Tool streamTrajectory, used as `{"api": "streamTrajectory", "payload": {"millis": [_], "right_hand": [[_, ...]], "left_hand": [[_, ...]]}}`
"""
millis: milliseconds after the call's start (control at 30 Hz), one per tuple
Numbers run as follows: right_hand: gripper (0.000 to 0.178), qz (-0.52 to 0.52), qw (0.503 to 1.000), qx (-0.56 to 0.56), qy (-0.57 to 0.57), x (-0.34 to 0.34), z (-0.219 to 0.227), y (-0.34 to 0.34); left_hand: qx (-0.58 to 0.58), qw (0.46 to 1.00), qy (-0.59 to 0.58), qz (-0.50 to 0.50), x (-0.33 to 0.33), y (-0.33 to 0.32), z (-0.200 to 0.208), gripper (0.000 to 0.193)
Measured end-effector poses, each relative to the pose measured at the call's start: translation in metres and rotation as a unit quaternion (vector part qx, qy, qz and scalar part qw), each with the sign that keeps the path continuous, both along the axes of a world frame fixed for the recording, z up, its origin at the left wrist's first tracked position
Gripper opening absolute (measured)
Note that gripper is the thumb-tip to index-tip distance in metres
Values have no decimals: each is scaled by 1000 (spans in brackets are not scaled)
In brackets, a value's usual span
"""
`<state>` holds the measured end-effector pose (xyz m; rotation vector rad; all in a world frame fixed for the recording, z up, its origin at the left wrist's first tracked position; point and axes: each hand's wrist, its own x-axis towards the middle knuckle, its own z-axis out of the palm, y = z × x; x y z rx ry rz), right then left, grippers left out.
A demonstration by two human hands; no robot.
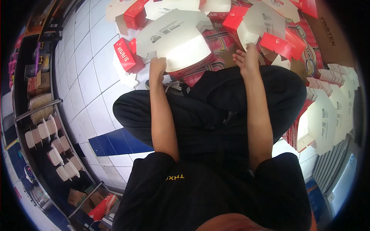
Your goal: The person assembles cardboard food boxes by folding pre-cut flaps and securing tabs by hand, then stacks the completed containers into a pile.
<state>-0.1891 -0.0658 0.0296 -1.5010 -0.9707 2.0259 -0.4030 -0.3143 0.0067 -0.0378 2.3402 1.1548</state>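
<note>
My left hand (158,67) is closed at the near left corner of a white carton blank (181,50), gripping its edge. The blank lies on top of a stack with red printed sides, its flaps spread away from me. My right hand (246,61) is at the near corner of a partly folded red-and-white food box (256,25). One digit overlaps that corner, while the other fingers spread apart toward the left. A folded red box (126,56) lies on its side left of the stack.
Several more red-and-white boxes (135,15) lie at the far side. Nested cartons (323,115) stand at the right, beside a brown cardboard box (334,40). A dark shelf (42,154) with white trays runs along the left. My crossed legs rest on white floor tiles (92,73).
</note>
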Motion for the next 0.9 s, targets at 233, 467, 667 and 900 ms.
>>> {"api": "streamTrajectory", "payload": {"millis": [233, 467, 667, 900], "right_hand": [[53, -203, 957, -187, -89, -41, -71, 60], [41, -190, 972, -112, -86, -40, -136, 112], [61, 41, 976, 80, 197, -16, -27, 52], [50, 96, 960, 155, 215, 4, 65, 3]], "left_hand": [[58, 998, 2, 1, 4, -4, -29, 37], [37, 993, 88, -76, 5, 0, -57, 42], [-44, 989, 92, -103, 24, 2, -24, 42], [94, 989, 62, -99, 46, 19, -8, 64]]}}
